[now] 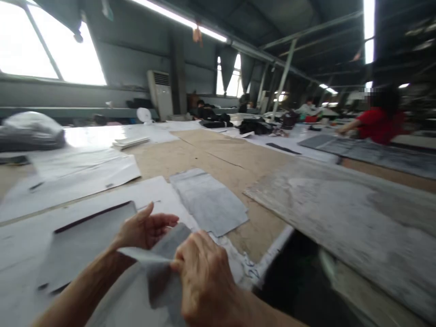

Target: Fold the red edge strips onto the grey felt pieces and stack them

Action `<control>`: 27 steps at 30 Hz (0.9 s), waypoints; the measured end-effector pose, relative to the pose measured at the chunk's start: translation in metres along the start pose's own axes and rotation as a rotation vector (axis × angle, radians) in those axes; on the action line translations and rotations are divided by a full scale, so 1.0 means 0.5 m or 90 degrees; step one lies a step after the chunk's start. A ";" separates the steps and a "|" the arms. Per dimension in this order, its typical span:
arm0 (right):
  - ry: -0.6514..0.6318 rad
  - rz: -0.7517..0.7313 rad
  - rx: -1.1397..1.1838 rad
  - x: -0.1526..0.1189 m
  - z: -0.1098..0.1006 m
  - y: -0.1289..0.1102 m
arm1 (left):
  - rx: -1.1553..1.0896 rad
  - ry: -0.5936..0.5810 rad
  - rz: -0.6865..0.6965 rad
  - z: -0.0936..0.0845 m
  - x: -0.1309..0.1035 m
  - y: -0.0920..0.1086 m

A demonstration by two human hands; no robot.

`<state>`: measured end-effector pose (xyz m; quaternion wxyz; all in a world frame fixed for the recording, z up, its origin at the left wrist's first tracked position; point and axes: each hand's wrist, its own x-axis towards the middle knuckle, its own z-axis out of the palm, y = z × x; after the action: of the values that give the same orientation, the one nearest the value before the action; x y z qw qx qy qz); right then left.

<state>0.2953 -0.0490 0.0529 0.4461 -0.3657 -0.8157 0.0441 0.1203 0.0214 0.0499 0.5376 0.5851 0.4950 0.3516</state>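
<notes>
My right hand (204, 277) is closed on a thin grey sheet (166, 277), which bends and folds below its fingers. Just left of it, my left hand (146, 227) has its palm turned up and its fingers apart, close to the sheet's upper part. A pale grey panel with dark edge strips (88, 240) lies on the white table surface beyond my left forearm. Further forward, several-cornered grey pieces lie flat as a stack or single sheet (211, 200); which one cannot be made out.
A large grey board (340, 209) extends to the right, with a dark gap (299, 272) before it. White sheets (85, 172) and a plastic-wrapped bundle (32, 131) are at left. A person in red (381, 122) works at the far right.
</notes>
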 end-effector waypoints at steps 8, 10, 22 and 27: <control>0.045 -0.152 -0.102 -0.051 0.114 -0.055 | 0.227 0.058 -0.150 -0.063 -0.144 0.007; 0.012 -0.182 -0.116 -0.062 0.132 -0.083 | 0.291 0.081 -0.146 -0.055 -0.165 0.004; -0.171 -0.139 0.169 0.015 0.105 -0.012 | 0.402 0.190 -0.047 -0.034 -0.187 -0.029; -0.313 -0.211 0.080 0.080 0.124 0.043 | 0.406 0.207 0.011 -0.031 -0.193 -0.037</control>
<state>0.2468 0.0080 0.0348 0.2582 -0.1777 -0.9435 0.1080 0.0767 -0.0680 0.0464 0.2390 0.6643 0.6538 0.2721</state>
